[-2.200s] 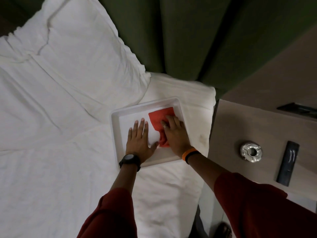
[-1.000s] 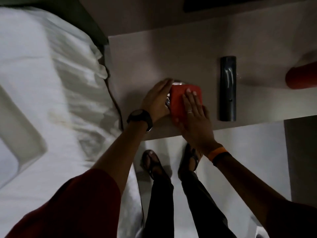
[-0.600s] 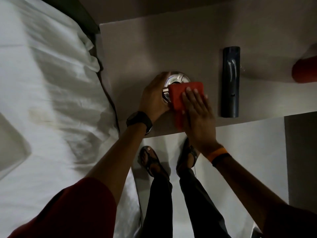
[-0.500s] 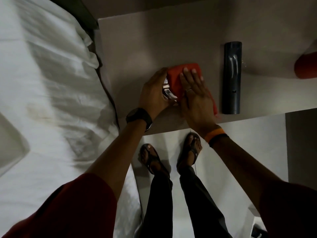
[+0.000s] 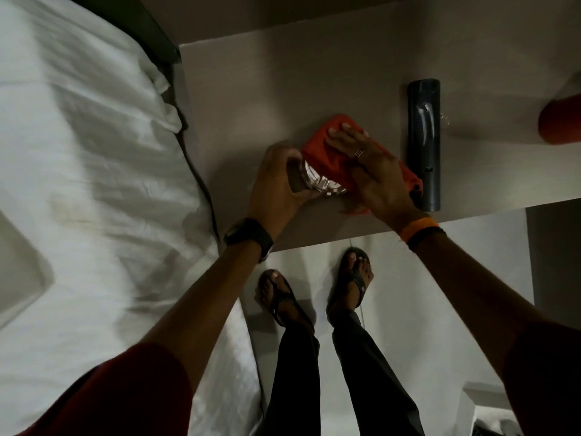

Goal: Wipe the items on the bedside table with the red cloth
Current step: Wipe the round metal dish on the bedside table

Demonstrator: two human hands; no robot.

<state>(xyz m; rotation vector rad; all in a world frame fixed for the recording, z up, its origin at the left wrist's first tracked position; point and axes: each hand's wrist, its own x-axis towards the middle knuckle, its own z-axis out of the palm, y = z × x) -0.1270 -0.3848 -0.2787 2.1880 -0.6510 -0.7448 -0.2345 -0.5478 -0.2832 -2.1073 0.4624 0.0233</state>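
Note:
On the pale bedside table (image 5: 283, 83) a shiny round metal ashtray (image 5: 319, 182) is tilted up on its edge. My left hand (image 5: 278, 184) grips it from the left side. The red cloth (image 5: 327, 152) lies draped over its top, and my right hand (image 5: 371, 171) presses the cloth down with flat fingers. Much of the ashtray is hidden under cloth and hands. A black remote control (image 5: 423, 143) lies just right of my right hand, lengthwise toward the wall.
The bed with white linen (image 5: 94, 184) lies left of the table, with a white tray (image 5: 19, 272) at its far left. A red rounded object (image 5: 561, 121) shows at the right edge. My feet in sandals (image 5: 314, 294) stand on the light floor below the table's front edge.
I left the tray on the bed and turned to the bedside table. The ashtray has been tipped up by my left hand, and the cloth has slid over it.

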